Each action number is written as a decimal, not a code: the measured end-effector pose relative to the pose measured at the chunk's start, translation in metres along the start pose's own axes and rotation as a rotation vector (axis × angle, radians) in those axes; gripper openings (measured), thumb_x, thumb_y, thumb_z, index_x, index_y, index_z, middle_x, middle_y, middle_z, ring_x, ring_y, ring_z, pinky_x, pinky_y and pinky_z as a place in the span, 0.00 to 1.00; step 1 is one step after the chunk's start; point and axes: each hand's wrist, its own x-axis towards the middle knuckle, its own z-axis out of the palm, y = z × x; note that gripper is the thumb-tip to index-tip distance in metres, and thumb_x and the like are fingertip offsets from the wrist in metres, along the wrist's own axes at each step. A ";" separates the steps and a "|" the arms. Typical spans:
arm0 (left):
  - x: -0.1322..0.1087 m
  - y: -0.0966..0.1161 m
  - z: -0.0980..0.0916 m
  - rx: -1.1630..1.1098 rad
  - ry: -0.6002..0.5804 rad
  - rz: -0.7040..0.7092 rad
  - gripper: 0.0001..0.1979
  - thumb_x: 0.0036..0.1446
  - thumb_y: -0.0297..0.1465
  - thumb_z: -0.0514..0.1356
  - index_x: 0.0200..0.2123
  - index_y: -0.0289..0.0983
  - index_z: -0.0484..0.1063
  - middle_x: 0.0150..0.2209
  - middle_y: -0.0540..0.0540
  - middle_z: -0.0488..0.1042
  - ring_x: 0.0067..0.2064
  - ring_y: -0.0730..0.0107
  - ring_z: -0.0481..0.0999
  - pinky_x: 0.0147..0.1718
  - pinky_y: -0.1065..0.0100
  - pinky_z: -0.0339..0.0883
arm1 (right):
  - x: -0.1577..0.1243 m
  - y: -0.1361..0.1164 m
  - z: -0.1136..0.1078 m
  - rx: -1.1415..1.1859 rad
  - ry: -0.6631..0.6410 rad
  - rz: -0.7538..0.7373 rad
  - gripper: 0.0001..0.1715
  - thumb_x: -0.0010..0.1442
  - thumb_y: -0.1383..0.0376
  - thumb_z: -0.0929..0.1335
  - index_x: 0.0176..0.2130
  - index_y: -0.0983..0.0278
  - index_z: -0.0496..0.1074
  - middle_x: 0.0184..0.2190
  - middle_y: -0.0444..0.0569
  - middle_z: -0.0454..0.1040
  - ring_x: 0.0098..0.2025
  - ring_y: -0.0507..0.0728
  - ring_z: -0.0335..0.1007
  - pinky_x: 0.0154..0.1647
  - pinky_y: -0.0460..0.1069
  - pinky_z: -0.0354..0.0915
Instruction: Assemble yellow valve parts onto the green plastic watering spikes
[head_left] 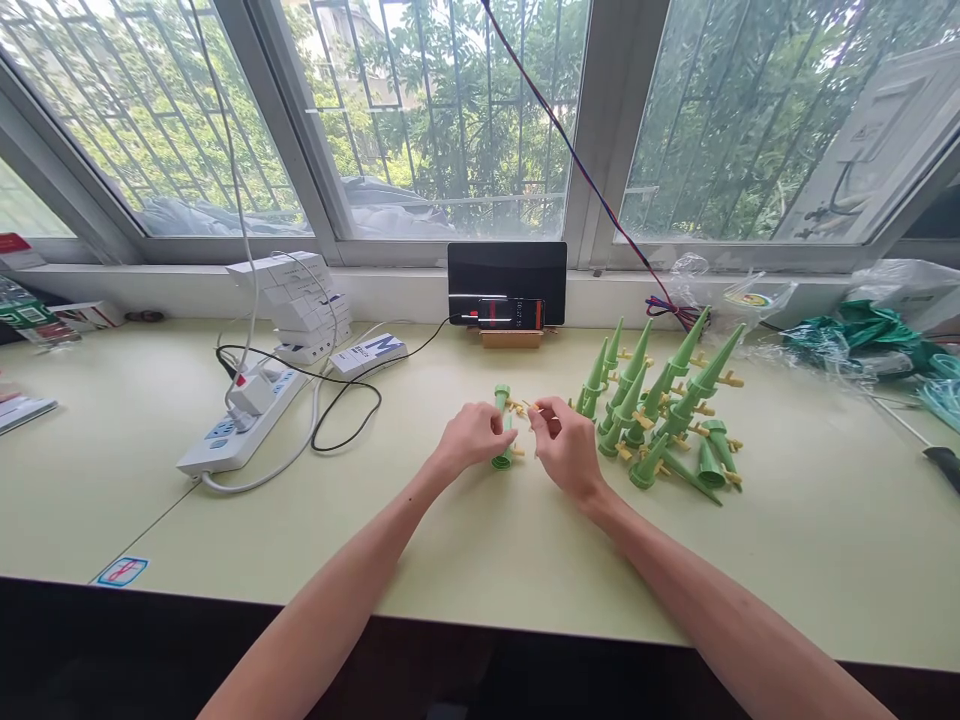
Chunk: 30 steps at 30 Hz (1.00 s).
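My left hand point(474, 436) is closed at a green plastic watering spike point(502, 462), with its thumb lying across the green body. Another green end point(502, 392) shows just beyond the fingers; I cannot tell if it is the same piece. Close by on the right, my right hand point(564, 440) pinches a small yellowish part point(531, 405), mostly hidden by the fingertips. A yellow valve point(518, 452) sticks out sideways from the green spike. To the right of my right hand stand several green watering spikes point(679, 410) with yellow valves, most with points up, a few lying over.
A tablet point(507, 268) leans at the window wall with a phone point(511, 314) before it on a small brown stand. On the left are a power strip point(244, 425), stacked white boxes point(300, 300) and cables. Plastic bags point(855, 335) and a screwdriver point(943, 465) lie at right.
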 end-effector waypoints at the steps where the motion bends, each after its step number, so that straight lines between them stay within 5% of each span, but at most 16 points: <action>1: 0.000 0.000 0.000 0.005 -0.013 -0.011 0.16 0.49 0.39 0.58 0.16 0.38 0.60 0.22 0.47 0.71 0.27 0.68 0.67 0.23 0.68 0.53 | 0.000 0.000 0.000 -0.002 0.000 0.001 0.14 0.66 0.56 0.63 0.38 0.63 0.70 0.27 0.47 0.75 0.20 0.52 0.66 0.26 0.48 0.63; 10: 0.001 -0.003 0.004 -0.011 -0.068 -0.043 0.15 0.46 0.37 0.58 0.15 0.39 0.60 0.20 0.47 0.69 0.24 0.69 0.64 0.21 0.68 0.51 | 0.000 -0.001 0.000 -0.024 -0.005 -0.017 0.14 0.66 0.57 0.62 0.37 0.63 0.70 0.27 0.47 0.74 0.21 0.52 0.67 0.26 0.47 0.62; 19: 0.001 -0.003 0.006 -0.064 -0.096 -0.033 0.16 0.43 0.32 0.57 0.13 0.39 0.51 0.15 0.52 0.54 0.21 0.74 0.53 0.19 0.68 0.46 | 0.001 0.000 0.001 -0.046 0.004 -0.035 0.13 0.65 0.58 0.63 0.36 0.63 0.71 0.26 0.45 0.73 0.21 0.51 0.65 0.26 0.46 0.61; 30: 0.006 -0.004 0.002 -0.209 0.132 0.129 0.14 0.54 0.37 0.56 0.19 0.38 0.63 0.20 0.50 0.69 0.24 0.73 0.66 0.23 0.70 0.56 | 0.001 -0.005 -0.001 -0.023 0.006 -0.010 0.13 0.64 0.59 0.63 0.33 0.63 0.71 0.25 0.45 0.72 0.22 0.52 0.64 0.26 0.46 0.62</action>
